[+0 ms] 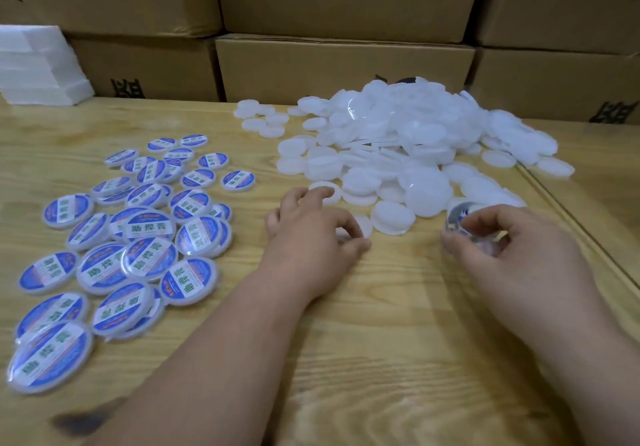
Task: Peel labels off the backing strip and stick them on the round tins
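A heap of plain white round tins (398, 154) lies on the wooden table (398, 307) at the back right. Several tins with blue labels (138, 237) are spread over the left side. My left hand (311, 234) rests on the table at the heap's near edge, fingers curled round one white tin (363, 225) that is mostly hidden under it. My right hand (512, 251) holds a roll of labels on a shiny backing strip (460, 218) between thumb and fingers, just right of the heap's front.
Stacked cardboard boxes (346, 64) form a wall behind the table. A pile of white foam sheets (38, 64) sits at the back left. A seam in the table runs diagonally at the right (581, 224).
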### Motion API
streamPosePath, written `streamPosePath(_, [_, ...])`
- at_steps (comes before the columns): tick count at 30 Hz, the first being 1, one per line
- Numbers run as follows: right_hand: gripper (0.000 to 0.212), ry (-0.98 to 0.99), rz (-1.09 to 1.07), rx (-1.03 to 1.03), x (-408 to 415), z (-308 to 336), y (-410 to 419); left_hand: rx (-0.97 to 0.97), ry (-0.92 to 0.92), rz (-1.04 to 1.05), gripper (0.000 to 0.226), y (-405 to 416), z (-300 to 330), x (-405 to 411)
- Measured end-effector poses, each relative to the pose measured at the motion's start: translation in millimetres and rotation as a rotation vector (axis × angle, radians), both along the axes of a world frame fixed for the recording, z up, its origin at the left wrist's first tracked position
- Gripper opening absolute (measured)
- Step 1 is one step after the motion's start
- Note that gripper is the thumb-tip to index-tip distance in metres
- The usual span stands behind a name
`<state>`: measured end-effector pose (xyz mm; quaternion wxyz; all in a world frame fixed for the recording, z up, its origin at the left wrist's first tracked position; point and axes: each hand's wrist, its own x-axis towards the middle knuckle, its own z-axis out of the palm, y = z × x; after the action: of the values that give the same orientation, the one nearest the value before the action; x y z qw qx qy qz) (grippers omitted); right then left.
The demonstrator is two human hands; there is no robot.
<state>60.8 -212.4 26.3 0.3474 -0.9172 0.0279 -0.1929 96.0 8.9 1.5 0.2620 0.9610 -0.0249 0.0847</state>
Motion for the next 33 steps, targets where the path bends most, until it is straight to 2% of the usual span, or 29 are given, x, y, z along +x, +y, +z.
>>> streamPosePath(2, [0.022,0.003,0.002,-0.004,-1,1,2,-0.004,-0.023,-0.014,0.018,-1,2,0])
streamPosePath(4, [0.023,0.038,0.004,0.025,-2,2,1,-0.089,-0.055,-0.042,0.022,-4,6,-2])
streamPosePath(9, [0.014,0.146,0.037,-0.016,-3,4,0,-0.617,-0.072,-0.020,0.029,-13,15,-15])
streamPosePath(11, [0.014,0.175,0.083,0.015,-5,5,0,-0.962,-0.001,0.052,0.029,-20,20,-18])
streamPosePath(14, [0.005,0.221,0.171,0.072,-8,7,3,-1.779,0.305,0.131,0.033,-25,29,-18])
streamPosePath(15, [0.008,0.230,0.194,0.101,-9,8,5,-1.964,0.406,0.116,0.038,-25,30,-20])
streamPosePath(17, [0.015,0.233,0.230,0.147,-10,8,7,-2.115,0.526,0.069,0.041,-25,31,-24])
streamPosePath(19, [0.013,0.212,0.241,0.173,-9,6,8,-2.059,0.538,0.015,0.034,-29,30,-26])
streamPosePath(20, [0.011,0.196,0.236,0.186,-8,4,7,-1.955,0.502,0.006,0.028,-31,29,-26])
streamPosePath(22, [0.011,0.163,0.234,0.227,-5,1,7,-1.642,0.355,-0.004,0.021,-36,25,-25])
streamPosePath(24, [0.011,0.123,0.254,0.251,-5,1,7,-1.272,0.201,-0.058,0.027,-40,19,-26])
streamPosePath(26, [0.013,0.070,0.283,0.275,-5,1,9,-1.047,0.093,-0.174,0.034,-43,13,-29])
streamPosePath(28, [0.014,0.041,0.293,0.294,-6,1,9,-0.972,0.040,-0.263,0.036,-46,10,-32])
streamPosePath(33, [0.015,0.050,0.318,0.297,-6,0,10,-0.882,-0.001,-0.284,0.037,-47,6,-30])
